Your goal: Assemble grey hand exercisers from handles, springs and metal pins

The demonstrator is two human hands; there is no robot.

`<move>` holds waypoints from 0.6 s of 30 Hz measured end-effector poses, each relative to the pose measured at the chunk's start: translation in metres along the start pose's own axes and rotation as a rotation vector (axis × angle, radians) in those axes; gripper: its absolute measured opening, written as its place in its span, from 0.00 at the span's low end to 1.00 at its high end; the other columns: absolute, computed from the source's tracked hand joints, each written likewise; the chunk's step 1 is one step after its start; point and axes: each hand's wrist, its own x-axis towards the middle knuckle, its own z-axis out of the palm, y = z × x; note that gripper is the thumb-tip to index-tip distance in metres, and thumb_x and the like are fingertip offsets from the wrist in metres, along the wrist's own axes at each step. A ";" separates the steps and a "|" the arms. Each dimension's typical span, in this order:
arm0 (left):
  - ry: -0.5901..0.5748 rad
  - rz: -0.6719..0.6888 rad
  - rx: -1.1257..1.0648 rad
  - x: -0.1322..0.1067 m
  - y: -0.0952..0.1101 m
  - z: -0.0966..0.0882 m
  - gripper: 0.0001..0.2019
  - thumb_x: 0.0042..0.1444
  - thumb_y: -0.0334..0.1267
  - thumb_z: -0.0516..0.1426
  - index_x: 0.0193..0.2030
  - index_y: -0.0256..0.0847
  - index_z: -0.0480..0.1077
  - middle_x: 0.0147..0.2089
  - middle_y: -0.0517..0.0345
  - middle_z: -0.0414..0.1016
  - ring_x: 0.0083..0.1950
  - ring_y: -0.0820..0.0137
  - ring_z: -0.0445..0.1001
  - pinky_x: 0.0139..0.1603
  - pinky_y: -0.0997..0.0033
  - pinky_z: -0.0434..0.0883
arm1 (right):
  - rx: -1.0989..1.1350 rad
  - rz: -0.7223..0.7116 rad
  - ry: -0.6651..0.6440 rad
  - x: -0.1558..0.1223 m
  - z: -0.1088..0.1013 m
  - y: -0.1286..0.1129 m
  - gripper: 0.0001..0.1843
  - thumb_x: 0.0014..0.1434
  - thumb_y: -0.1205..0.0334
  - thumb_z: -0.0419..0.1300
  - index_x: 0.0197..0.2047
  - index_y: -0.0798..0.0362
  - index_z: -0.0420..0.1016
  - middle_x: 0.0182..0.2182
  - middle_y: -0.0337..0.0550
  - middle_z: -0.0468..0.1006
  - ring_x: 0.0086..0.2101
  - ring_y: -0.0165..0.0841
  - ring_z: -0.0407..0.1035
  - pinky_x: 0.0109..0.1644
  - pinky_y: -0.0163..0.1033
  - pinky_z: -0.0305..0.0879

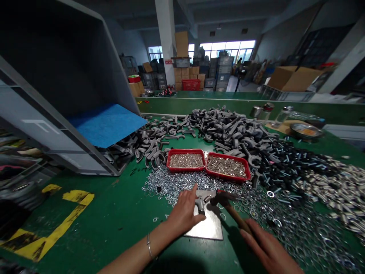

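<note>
My left hand [184,211] holds a small grey metal part [201,204] down on a flat silver metal plate [209,228], its thumb and fingers around the part's near side. Beside that part, a short shiny cylindrical piece [207,198] lies on the plate. Closed round a wooden handle, my right hand [264,243] grips a hammer [236,217]. The hammer's dark head is over the plate's right edge, just right of the cylindrical piece. A scatter of metal washers [176,186] surrounds the far side of the plate.
Two red trays [205,167] of small metal pins stand beyond the plate. Behind them heap grey metal levers [228,127]. Dark knobs with bolts [281,163] and pale cylinders [333,186] pile at right. A tipped grey crate [108,167] with blue sheet stands left.
</note>
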 end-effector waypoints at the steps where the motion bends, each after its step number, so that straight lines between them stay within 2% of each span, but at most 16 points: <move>1: 0.011 -0.012 -0.013 -0.001 0.001 0.002 0.56 0.47 0.36 0.69 0.73 0.43 0.35 0.54 0.47 0.69 0.54 0.53 0.66 0.59 0.44 0.62 | -0.005 -0.023 -0.039 0.004 0.000 -0.010 0.21 0.65 0.44 0.51 0.50 0.47 0.74 0.43 0.48 0.82 0.42 0.43 0.76 0.46 0.43 0.72; 3: 0.015 -0.037 -0.028 0.000 0.003 0.003 0.55 0.47 0.37 0.69 0.73 0.41 0.36 0.53 0.46 0.69 0.54 0.52 0.66 0.60 0.43 0.61 | 0.010 -0.078 -0.080 0.011 0.002 -0.028 0.20 0.67 0.45 0.49 0.49 0.47 0.73 0.39 0.46 0.81 0.38 0.41 0.76 0.43 0.41 0.71; 6: 0.003 -0.072 -0.053 0.003 0.005 0.003 0.55 0.45 0.38 0.69 0.73 0.38 0.39 0.53 0.45 0.70 0.55 0.51 0.65 0.61 0.42 0.60 | 0.002 -0.102 -0.020 0.024 0.011 -0.037 0.20 0.65 0.43 0.50 0.45 0.46 0.74 0.35 0.45 0.81 0.33 0.40 0.74 0.39 0.41 0.67; 8: 0.007 -0.090 -0.070 0.005 0.005 0.002 0.55 0.45 0.38 0.70 0.73 0.38 0.41 0.53 0.45 0.70 0.54 0.51 0.66 0.61 0.43 0.61 | -0.024 -0.058 -0.014 0.032 0.017 -0.030 0.20 0.63 0.41 0.53 0.39 0.47 0.75 0.31 0.45 0.80 0.30 0.41 0.73 0.37 0.42 0.66; 10: 0.012 -0.101 -0.080 0.005 0.004 0.001 0.54 0.45 0.36 0.69 0.73 0.39 0.41 0.53 0.45 0.71 0.55 0.51 0.66 0.61 0.42 0.60 | 0.000 -0.021 -0.070 0.040 0.020 -0.019 0.21 0.62 0.40 0.53 0.35 0.48 0.76 0.28 0.43 0.80 0.29 0.40 0.73 0.37 0.42 0.66; 12: 0.009 -0.103 -0.099 0.002 0.004 0.000 0.53 0.46 0.36 0.68 0.73 0.38 0.43 0.54 0.44 0.70 0.57 0.50 0.65 0.63 0.40 0.59 | 0.062 -0.013 -0.102 0.047 0.018 -0.007 0.23 0.64 0.41 0.51 0.37 0.49 0.77 0.30 0.43 0.80 0.32 0.41 0.73 0.39 0.42 0.67; 13: 0.017 -0.112 -0.118 -0.001 0.005 -0.001 0.52 0.46 0.36 0.68 0.73 0.38 0.43 0.55 0.43 0.70 0.58 0.50 0.65 0.63 0.41 0.59 | 0.071 -0.031 -0.073 0.049 0.017 -0.001 0.23 0.64 0.41 0.51 0.40 0.49 0.78 0.34 0.44 0.81 0.35 0.41 0.74 0.42 0.43 0.69; 16: 0.133 -0.192 -0.203 -0.017 0.013 0.004 0.49 0.50 0.39 0.66 0.73 0.39 0.43 0.57 0.42 0.69 0.58 0.52 0.66 0.62 0.46 0.64 | 0.013 -0.152 0.177 0.057 0.022 0.009 0.27 0.59 0.39 0.56 0.51 0.49 0.78 0.48 0.50 0.79 0.48 0.47 0.71 0.56 0.50 0.65; 18: 0.260 -0.212 -0.218 -0.029 0.021 0.014 0.50 0.51 0.43 0.66 0.74 0.41 0.41 0.57 0.42 0.69 0.57 0.52 0.68 0.60 0.49 0.68 | 0.022 -0.229 0.276 0.061 0.037 0.010 0.27 0.57 0.38 0.59 0.49 0.48 0.80 0.49 0.52 0.79 0.52 0.49 0.70 0.60 0.52 0.62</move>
